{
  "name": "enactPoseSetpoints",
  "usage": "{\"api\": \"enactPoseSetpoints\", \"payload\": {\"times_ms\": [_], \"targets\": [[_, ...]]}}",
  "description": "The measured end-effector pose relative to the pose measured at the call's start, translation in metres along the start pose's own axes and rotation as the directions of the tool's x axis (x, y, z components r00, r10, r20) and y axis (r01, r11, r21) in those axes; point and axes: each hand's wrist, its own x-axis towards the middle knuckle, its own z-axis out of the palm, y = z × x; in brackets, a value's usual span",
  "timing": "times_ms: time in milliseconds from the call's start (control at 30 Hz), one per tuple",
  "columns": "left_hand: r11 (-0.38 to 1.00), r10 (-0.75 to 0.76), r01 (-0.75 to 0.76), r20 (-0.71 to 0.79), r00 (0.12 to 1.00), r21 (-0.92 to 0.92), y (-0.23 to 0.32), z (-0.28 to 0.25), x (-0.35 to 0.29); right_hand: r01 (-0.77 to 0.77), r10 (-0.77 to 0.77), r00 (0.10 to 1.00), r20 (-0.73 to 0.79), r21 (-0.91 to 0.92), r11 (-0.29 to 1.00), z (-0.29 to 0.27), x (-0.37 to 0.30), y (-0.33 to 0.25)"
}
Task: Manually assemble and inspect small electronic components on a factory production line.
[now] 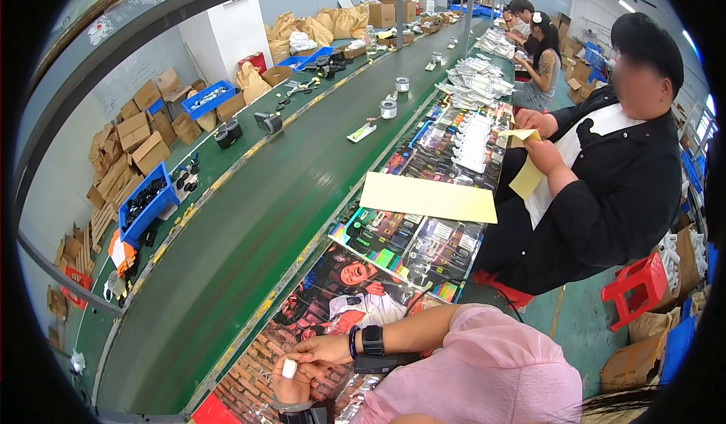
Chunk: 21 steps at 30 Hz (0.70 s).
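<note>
My left hand [295, 388] is low in the view, its fingers curled around a small white piece [290, 368]. The piece is short and smooth with rounded edges, and its exact kind is too small to make out. From the right, my right hand [324, 351] meets it, thumb and fingers pinched at the piece's upper end. Dark bands circle both wrists. Beneath both hands lies a tabletop [257, 360] covered with a glossy printed sheet showing bricks and a figure.
The green conveyor belt [249, 220] runs alongside, carrying white-and-grey round parts [388, 109]. A yellow sheet [427, 197] and stacked white parts [473, 143] lie farther up the table. A co-worker [582, 152] holds yellow paper. Beside them stands a red stool [637, 288].
</note>
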Motion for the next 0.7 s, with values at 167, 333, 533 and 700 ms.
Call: {"api": "enactPoseSetpoints", "payload": {"times_ms": [167, 333, 533, 700], "targets": [[1.000, 0.004, -0.004, 0.006, 1.000, -0.007, 0.004, 0.007, 0.001, -0.005, 0.005, 1.000, 0.005, -0.034, 0.999, -0.008, 0.003, 0.003], [1.000, 0.003, -0.003, 0.008, 1.000, 0.007, 0.003, 0.004, 0.000, -0.004, 0.006, 0.999, 0.032, -0.042, 0.999, -0.004, 0.001, -0.001], [1.000, 0.004, -0.004, 0.002, 1.000, 0.018, 0.002, 0.003, 0.001, -0.009, 0.008, 1.000, -0.011, -0.096, 0.995, 0.002, -0.002, -0.005], [1.000, 0.001, -0.001, 0.001, 1.000, 0.010, 0.004, 0.006, 0.000, -0.037, 0.032, 0.993, -0.114, -0.043, 0.998, 0.015, -0.006, -0.012]]}}
